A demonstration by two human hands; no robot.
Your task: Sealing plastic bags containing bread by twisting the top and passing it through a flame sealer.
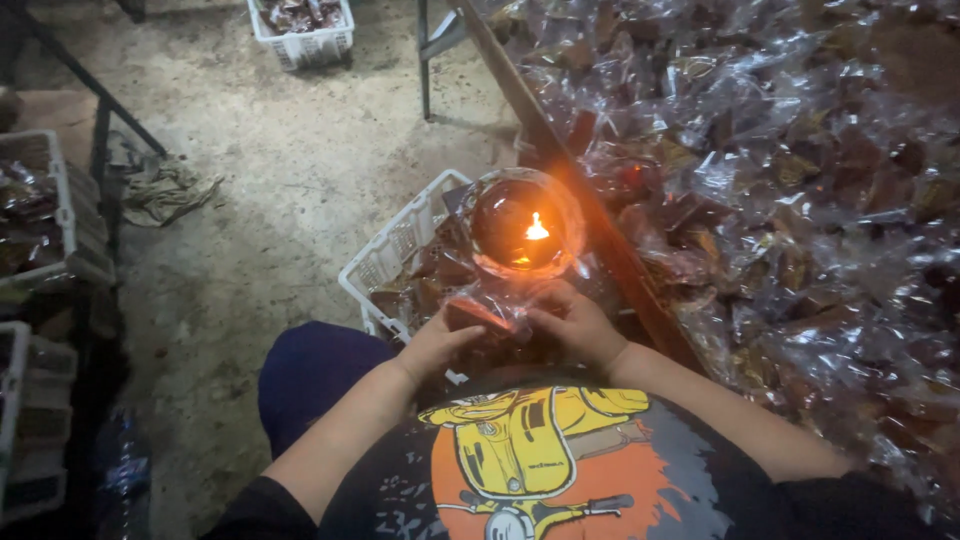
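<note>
- My left hand (438, 345) and right hand (578, 325) pinch a small clear packet (487, 318) just below the glass-cupped flame (536, 229).
- Sealing step, apparently; glare blurs the packet's edge.
- Next: present the open edge steadily to the flame, fingers clear.

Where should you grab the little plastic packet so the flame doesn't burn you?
Probably by its two short ends, coming from the near side. The plastic packet lies crosswise just below the flame in the glass bowl. The left hand and right hand grip it that way, fingers kept on the side away from the fire.
</note>
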